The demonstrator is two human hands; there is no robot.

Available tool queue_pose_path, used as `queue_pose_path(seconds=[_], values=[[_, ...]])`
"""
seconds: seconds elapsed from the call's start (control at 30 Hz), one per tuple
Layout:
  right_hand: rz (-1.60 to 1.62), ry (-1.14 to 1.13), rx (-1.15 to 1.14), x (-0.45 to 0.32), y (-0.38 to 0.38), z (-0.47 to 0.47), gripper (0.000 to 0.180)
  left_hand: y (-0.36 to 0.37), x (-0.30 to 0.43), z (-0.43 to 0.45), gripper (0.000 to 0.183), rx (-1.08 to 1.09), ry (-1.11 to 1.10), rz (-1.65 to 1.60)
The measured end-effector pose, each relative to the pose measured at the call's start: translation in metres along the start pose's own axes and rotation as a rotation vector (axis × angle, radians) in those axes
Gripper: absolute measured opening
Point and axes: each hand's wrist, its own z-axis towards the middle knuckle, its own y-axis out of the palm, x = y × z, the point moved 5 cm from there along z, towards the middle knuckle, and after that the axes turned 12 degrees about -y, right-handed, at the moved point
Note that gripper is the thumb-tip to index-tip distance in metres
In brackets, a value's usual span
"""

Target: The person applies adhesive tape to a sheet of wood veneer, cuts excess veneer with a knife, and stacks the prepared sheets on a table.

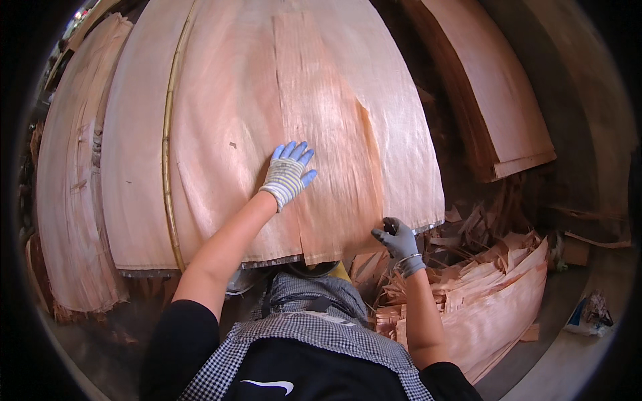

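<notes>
Large thin wood veneer sheets (225,115) lie before me, with a narrower veneer strip (331,150) on top of them. My left hand (290,173), in a striped glove with blue fingertips, rests flat with fingers apart at the strip's left side. My right hand (398,240), in a grey glove, is at the strip's lower right corner, its fingers curled; whether they pinch the veneer is hard to tell. A bamboo pole (167,145) lies lengthwise on the sheets, left of my left hand.
Another veneer stack (75,175) stands at the far left, and a further one (501,90) at the upper right. Torn veneer scraps (481,290) are heaped below right. A plastic bag (589,318) lies on the floor at the far right.
</notes>
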Motion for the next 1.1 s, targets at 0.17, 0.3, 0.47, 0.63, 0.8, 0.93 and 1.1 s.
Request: queue_pose_path(seconds=[0.17,0.3,0.47,0.63,0.8,0.93,1.1], values=[[-0.21,-0.005,-0.038,-0.037,0.014,0.033,0.035,0.006,-0.018,0.009,0.052,0.026,-0.03,0.047],[0.564,0.193,-0.104,-0.068,0.015,0.068,0.009,0.003,-0.035,0.037,0.048,0.103,-0.071,0.042],[0.63,0.261,-0.07,-0.072,-0.013,0.043,0.014,-0.006,-0.048,0.037,0.049,0.292,-0.112,-0.076],[0.647,0.254,-0.014,-0.063,-0.01,0.033,0.015,-0.002,-0.049,-0.028,0.043,0.398,-0.523,-0.814],[0.829,0.134,0.036,-0.153,-0.028,0.055,0.022,0.035,0.031,-0.117,0.063,-0.568,-0.903,-1.796],[0.724,-0.007,0.062,-0.145,-0.067,0.055,0.026,-0.077,0.049,-0.067,0.068,-0.422,-0.68,-2.336],[0.447,0.263,0.019,-0.09,-0.073,0.018,0.018,-0.03,0.014,-0.014,0.058,-0.01,-0.404,-1.319]])
